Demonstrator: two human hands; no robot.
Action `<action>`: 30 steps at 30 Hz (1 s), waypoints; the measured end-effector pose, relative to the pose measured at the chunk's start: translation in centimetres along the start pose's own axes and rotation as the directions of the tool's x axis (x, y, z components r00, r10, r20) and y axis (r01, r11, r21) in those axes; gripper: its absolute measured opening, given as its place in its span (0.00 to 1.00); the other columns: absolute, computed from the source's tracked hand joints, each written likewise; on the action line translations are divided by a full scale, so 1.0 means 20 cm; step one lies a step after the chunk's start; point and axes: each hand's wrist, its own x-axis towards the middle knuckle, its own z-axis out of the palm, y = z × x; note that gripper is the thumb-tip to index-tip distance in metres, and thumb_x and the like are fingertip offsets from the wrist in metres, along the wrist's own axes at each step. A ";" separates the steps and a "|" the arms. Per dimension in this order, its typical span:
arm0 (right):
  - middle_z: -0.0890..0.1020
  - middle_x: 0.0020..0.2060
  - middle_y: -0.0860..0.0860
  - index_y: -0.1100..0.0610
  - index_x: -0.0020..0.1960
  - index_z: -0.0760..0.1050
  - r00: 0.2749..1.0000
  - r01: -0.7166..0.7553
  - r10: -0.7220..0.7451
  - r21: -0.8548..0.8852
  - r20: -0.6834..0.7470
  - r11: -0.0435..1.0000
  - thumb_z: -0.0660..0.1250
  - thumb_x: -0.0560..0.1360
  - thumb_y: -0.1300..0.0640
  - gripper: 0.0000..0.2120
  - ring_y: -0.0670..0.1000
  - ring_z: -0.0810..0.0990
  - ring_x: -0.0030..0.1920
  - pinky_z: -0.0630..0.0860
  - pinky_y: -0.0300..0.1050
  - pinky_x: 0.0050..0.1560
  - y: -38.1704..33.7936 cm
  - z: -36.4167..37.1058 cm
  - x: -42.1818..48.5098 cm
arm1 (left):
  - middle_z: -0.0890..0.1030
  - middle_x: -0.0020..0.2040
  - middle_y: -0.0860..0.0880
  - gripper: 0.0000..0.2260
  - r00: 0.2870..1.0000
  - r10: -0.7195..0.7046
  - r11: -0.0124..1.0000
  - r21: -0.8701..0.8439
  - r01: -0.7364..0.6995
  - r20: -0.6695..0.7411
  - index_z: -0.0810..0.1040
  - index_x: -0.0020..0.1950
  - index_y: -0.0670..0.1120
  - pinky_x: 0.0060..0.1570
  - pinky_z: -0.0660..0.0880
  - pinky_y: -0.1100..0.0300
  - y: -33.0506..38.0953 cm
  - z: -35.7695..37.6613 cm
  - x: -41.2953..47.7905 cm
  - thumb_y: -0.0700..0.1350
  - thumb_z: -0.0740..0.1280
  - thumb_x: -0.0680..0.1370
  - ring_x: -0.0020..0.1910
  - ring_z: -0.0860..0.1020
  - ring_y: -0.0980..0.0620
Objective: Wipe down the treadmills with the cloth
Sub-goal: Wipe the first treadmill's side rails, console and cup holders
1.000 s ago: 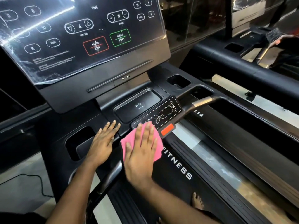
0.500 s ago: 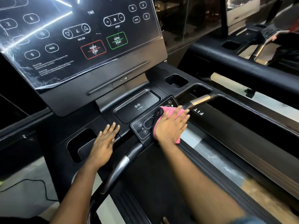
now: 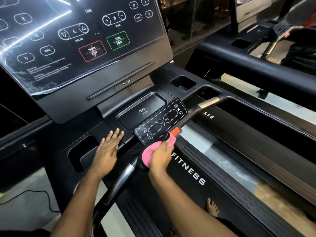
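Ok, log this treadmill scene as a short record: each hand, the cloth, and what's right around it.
place: treadmill, at its front end
left hand: flat, fingers straight, resting on the black top beside a cup holder
right hand: grips the cloth, pressing it on the near edge of the button panel
cloth: pink, bunched under the fingers
red tab: just right of the cloth
screen: dark, under wrinkled plastic film
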 end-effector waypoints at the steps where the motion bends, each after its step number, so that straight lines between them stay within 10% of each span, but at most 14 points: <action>1: 0.79 0.64 0.62 0.61 0.69 0.72 0.999 -0.036 0.036 0.056 0.000 0.998 0.52 0.86 0.43 0.25 0.63 0.78 0.63 0.72 0.51 0.61 -0.02 0.00 0.04 | 0.54 0.80 0.60 0.27 1.000 0.001 1.000 -0.009 -0.001 0.004 0.56 0.80 0.55 0.75 0.39 0.64 0.00 0.00 0.00 0.36 0.57 0.84 0.80 0.46 0.60; 9: 0.84 0.59 0.56 0.55 0.61 0.80 1.000 0.008 -0.014 0.421 0.012 0.907 0.55 0.83 0.37 0.26 0.59 0.82 0.59 0.77 0.59 0.65 -0.38 -0.03 0.56 | 0.54 0.79 0.61 0.26 1.000 0.003 1.000 -0.001 -0.003 -0.022 0.56 0.80 0.56 0.75 0.38 0.65 0.00 0.00 0.00 0.37 0.57 0.85 0.79 0.47 0.61; 15: 0.82 0.53 0.52 0.50 0.51 0.77 0.998 0.054 -0.045 0.193 -0.049 0.980 0.55 0.82 0.34 0.22 0.55 0.80 0.54 0.76 0.50 0.57 -0.23 -0.03 0.29 | 0.55 0.79 0.60 0.28 0.999 0.002 1.000 0.022 0.000 -0.050 0.59 0.80 0.55 0.76 0.41 0.61 0.01 0.01 0.01 0.34 0.57 0.83 0.79 0.48 0.62; 18: 0.82 0.51 0.54 0.57 0.59 0.78 0.999 -0.014 0.018 0.165 -0.027 0.986 0.52 0.72 0.21 0.42 0.55 0.80 0.50 0.78 0.57 0.59 -0.06 0.02 0.13 | 0.55 0.79 0.60 0.27 0.999 -0.009 1.000 0.003 0.009 -0.034 0.60 0.80 0.54 0.76 0.41 0.61 0.02 0.00 0.01 0.34 0.57 0.84 0.79 0.48 0.61; 22: 0.79 0.62 0.60 0.59 0.69 0.69 0.986 -0.048 0.053 -0.034 0.155 0.998 0.56 0.83 0.38 0.27 0.60 0.79 0.63 0.73 0.46 0.59 0.13 0.06 -0.18 | 0.55 0.78 0.60 0.27 0.998 -0.017 0.997 -0.071 0.021 0.055 0.60 0.80 0.50 0.76 0.41 0.57 0.00 -0.03 0.04 0.33 0.57 0.83 0.80 0.49 0.57; 30: 0.80 0.61 0.60 0.64 0.66 0.67 0.863 0.305 -0.042 -0.454 0.503 0.837 0.64 0.82 0.43 0.26 0.59 0.80 0.60 0.72 0.43 0.55 0.25 -0.14 -0.32 | 0.58 0.77 0.56 0.24 0.983 -0.014 0.963 -0.263 0.063 0.184 0.64 0.78 0.47 0.73 0.38 0.61 -0.03 -0.11 0.06 0.31 0.56 0.83 0.78 0.49 0.58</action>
